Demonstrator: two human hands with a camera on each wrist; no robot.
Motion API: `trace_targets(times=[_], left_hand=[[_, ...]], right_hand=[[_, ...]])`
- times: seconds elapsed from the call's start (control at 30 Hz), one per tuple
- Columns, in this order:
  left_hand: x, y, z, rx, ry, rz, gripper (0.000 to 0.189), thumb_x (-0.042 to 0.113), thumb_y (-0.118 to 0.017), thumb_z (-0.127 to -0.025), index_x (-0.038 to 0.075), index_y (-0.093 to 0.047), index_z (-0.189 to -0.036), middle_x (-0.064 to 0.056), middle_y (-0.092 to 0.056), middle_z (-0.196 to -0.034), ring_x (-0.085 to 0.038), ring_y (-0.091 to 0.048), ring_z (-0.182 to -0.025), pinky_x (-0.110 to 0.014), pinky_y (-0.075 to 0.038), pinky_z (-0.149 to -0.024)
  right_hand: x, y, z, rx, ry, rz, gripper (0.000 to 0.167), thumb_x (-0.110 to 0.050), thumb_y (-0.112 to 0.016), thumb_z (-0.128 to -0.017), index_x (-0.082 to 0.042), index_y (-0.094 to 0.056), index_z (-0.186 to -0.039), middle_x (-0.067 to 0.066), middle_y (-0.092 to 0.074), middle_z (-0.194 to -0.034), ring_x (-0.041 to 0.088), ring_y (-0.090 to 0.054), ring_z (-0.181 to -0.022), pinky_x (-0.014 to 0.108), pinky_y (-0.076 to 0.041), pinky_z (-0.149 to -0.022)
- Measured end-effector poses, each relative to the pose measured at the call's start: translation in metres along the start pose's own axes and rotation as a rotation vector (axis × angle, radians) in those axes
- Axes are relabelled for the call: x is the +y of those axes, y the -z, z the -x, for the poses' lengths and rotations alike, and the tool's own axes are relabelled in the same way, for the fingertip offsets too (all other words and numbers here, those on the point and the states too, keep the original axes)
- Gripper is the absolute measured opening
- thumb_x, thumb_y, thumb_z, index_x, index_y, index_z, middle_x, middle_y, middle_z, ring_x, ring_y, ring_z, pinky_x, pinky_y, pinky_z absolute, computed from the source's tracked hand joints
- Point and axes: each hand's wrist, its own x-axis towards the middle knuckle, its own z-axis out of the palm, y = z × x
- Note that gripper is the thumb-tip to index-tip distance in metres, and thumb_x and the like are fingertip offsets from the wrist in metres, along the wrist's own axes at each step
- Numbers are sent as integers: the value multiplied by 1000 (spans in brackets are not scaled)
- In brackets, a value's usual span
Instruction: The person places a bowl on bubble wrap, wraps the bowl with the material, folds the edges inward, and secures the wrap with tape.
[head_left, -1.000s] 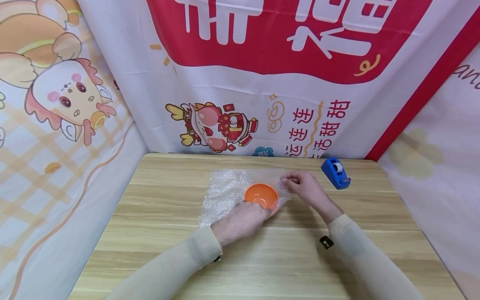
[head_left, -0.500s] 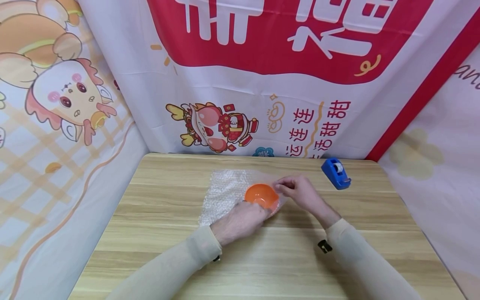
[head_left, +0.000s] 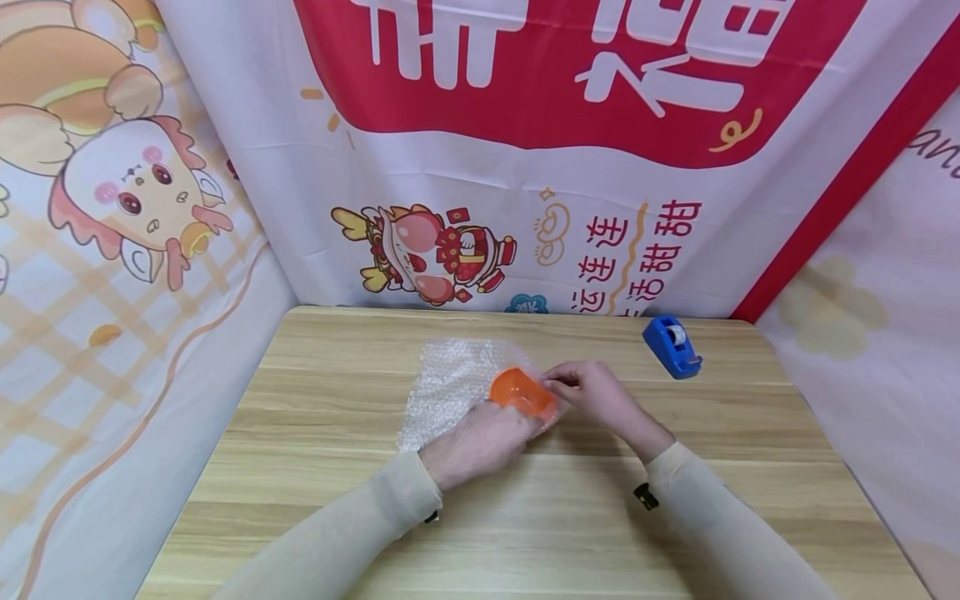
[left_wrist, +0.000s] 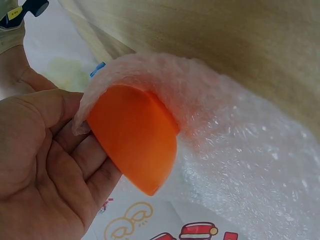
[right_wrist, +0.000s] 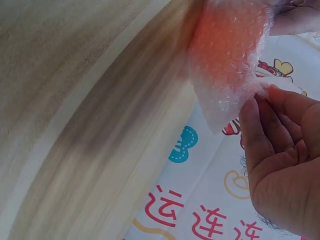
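An orange bowl [head_left: 517, 388] sits on a sheet of bubble wrap [head_left: 450, 379], which is folded up over its right side. My left hand [head_left: 480, 443] grips the near right edge of the bowl. In the left wrist view its fingers are inside the bowl [left_wrist: 135, 140], and a flap of bubble wrap [left_wrist: 225, 120] curls over the rim beside the thumb. At the bowl's far right side, my right hand [head_left: 600, 396] pinches the wrap's edge between thumb and fingers. The right wrist view shows bubble wrap [right_wrist: 225, 65] covering the bowl's outside, near the right hand [right_wrist: 285, 135].
A blue tape dispenser [head_left: 673, 348] stands at the back right of the wooden table [head_left: 585, 533]. Printed cloth [head_left: 465, 167] hangs along the back, with more at both sides.
My right hand has moved left and slightly down, drawing the wrap's edge inward over the bowl's right rim. The left hand has stayed in place on the bowl.
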Motion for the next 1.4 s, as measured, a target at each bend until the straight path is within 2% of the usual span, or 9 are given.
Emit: trace_targets(times=[0.37,0.53,0.67,0.8,1.0,1.13,1.23,1.3,1.4], left_hand=[[-2,1,-1,-59,4,71,40,17,-72,-118,30,-69,-156,2,-86,-128,-11,-65,-75,-33,-66,-64],[-1,1,1,-49,8,56,43,17,-72,-117,32,-68,-157,3,-86,-112,-11,-59,-63,-30,-58,-54],[-1,1,1,-50,6,55,37,19,-72,-118,29,-71,-154,3,-84,-101,-9,-54,-60,-28,-52,-50],[-1,1,0,-55,-3,45,43,20,-73,-117,29,-70,-159,4,-80,-88,-9,-55,-58,-27,-54,-49],[-3,0,0,-44,-2,68,29,20,-71,-119,27,-76,-146,4,-83,-98,-8,-62,-70,-30,-64,-61],[-4,0,0,-25,-12,28,19,19,-77,-115,26,-83,-131,6,-83,-92,-7,-62,-69,-31,-65,-60],[-5,1,-2,33,-34,-21,12,21,-81,-113,26,-86,-122,8,-82,-91,-8,-65,-70,-30,-66,-64],[-6,2,-3,75,-37,-27,9,25,-80,-113,26,-86,-120,8,-84,-99,-8,-71,-79,-30,-68,-72],[-8,1,-5,109,-20,-19,21,29,-81,-113,20,-83,-133,2,-85,-125,-12,-80,-109,-32,-72,-94]], right_hand=[[-5,0,-3,-37,-26,48,23,-29,-76,-117,-16,-90,-129,4,-89,-124,20,-76,-105,42,-72,-103],[-4,-5,-6,24,-27,40,12,-16,-80,-113,-16,-89,-121,4,-87,-117,21,-74,-103,40,-71,-99],[0,-11,-11,64,6,57,14,-5,-83,-108,-14,-87,-117,5,-86,-116,22,-75,-105,44,-71,-102],[3,-14,-13,90,8,62,19,-3,-85,-107,-9,-80,-124,12,-80,-126,28,-73,-115,49,-69,-106],[10,-15,-16,28,-71,4,39,-13,-79,-113,-3,-72,-149,19,-79,-142,33,-78,-126,50,-71,-110],[13,-16,-17,-23,-106,-16,35,-19,-76,-116,-5,-75,-148,16,-83,-135,27,-78,-120,44,-71,-107],[13,-16,-17,-26,-111,-26,34,-19,-76,-116,-5,-76,-147,14,-83,-133,25,-78,-118,43,-71,-105],[13,-17,-17,-20,-118,-33,33,-19,-76,-116,-6,-76,-146,14,-83,-132,25,-77,-117,42,-71,-105],[12,-18,-18,-18,-124,-37,32,-18,-75,-116,-6,-76,-146,13,-83,-133,24,-77,-116,42,-72,-104]])
